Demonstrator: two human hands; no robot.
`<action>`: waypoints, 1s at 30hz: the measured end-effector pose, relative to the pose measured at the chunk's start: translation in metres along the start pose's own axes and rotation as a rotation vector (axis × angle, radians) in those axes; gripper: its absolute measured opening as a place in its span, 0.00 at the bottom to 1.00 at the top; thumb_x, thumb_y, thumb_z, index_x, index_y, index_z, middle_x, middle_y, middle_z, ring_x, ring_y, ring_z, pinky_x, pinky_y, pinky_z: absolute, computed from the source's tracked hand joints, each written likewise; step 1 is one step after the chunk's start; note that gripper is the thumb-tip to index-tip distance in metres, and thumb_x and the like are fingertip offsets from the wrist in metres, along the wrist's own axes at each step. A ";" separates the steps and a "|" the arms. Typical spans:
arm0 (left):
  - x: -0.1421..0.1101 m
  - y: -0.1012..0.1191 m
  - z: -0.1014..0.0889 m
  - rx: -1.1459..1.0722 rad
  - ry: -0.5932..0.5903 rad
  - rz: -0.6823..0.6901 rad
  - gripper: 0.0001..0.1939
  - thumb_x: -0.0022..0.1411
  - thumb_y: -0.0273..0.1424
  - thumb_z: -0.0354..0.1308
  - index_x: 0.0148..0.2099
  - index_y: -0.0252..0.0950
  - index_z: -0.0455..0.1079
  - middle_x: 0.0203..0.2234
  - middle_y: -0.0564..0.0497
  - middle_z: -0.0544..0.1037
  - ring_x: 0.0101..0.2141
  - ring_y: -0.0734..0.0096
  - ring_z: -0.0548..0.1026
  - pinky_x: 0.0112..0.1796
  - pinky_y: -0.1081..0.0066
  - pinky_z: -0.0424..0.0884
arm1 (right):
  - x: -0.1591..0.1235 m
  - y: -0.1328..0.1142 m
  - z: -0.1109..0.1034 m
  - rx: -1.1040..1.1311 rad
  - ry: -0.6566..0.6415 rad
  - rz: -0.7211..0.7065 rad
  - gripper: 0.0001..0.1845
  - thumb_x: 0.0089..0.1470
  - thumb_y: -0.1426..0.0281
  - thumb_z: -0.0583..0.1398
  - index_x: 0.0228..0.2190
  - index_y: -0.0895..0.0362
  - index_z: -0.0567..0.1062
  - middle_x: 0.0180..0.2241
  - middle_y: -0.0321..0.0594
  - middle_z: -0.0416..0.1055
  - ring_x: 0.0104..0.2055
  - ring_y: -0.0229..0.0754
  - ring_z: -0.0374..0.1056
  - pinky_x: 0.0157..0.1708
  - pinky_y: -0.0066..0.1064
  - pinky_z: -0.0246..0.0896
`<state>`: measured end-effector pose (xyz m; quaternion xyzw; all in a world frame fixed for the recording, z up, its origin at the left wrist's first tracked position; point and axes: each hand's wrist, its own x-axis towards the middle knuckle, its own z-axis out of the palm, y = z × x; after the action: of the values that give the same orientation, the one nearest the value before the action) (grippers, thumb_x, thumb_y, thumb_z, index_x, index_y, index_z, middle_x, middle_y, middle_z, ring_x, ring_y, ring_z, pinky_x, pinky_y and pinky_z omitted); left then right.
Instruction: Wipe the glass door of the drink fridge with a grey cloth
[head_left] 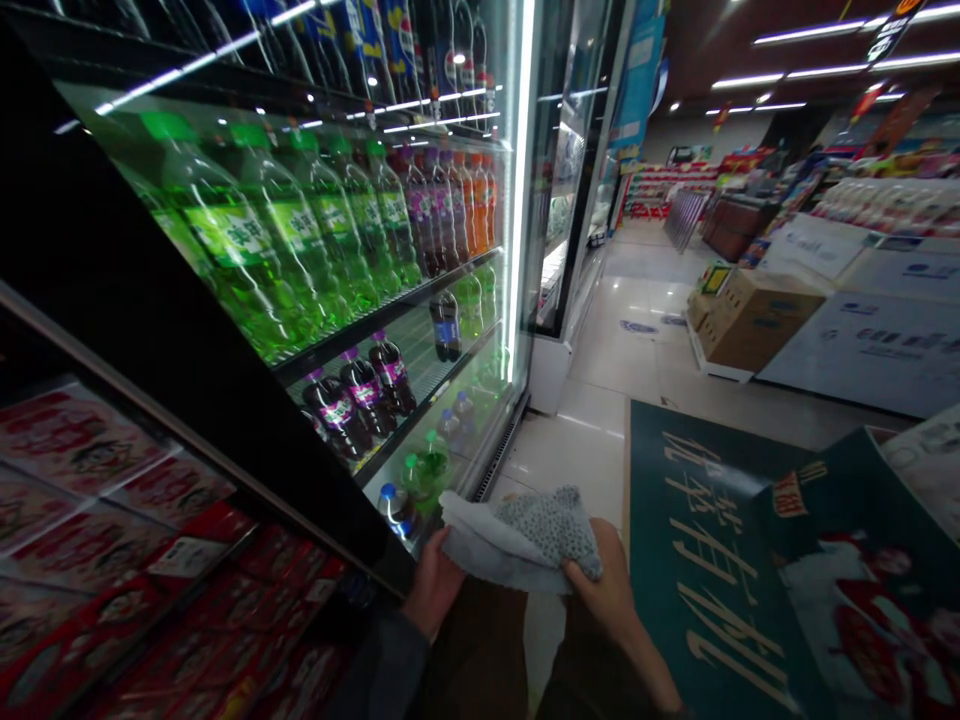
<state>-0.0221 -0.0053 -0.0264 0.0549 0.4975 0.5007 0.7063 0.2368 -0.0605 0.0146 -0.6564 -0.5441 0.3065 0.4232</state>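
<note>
Low in front of me, both hands hold a folded cleaning cloth, pale grey with a dotted, speckled part on its right side. My left hand grips the cloth's plain left end, its fingers partly hidden underneath. At the other end, my right hand pinches the speckled part, thumb on top. Just beyond the cloth stands a glass-fronted drinks fridge. Inside it are rows of large green soda bottles, dark bottles with purple caps and small bottles on the bottom shelf.
Red and white packaged cartons are stacked at the left. A green display panel with gold lettering is on the right. Farther back are cardboard boxes and large white cartons. A tiled aisle runs beside the fridges.
</note>
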 end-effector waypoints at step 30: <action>0.020 -0.002 -0.022 0.867 -0.197 0.452 0.21 0.42 0.26 0.67 0.43 0.34 0.77 0.53 0.39 0.75 0.62 0.45 0.67 0.65 0.55 0.56 | 0.003 0.128 -0.013 -0.112 -0.075 0.081 0.40 0.42 0.67 0.60 0.60 0.58 0.73 0.58 0.54 0.73 0.64 0.58 0.69 0.68 0.52 0.57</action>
<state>-0.0374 -0.0003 -0.0508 0.4971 0.5664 0.3807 0.5359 0.3072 -0.0671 -0.0929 -0.6886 -0.5490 0.3166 0.3524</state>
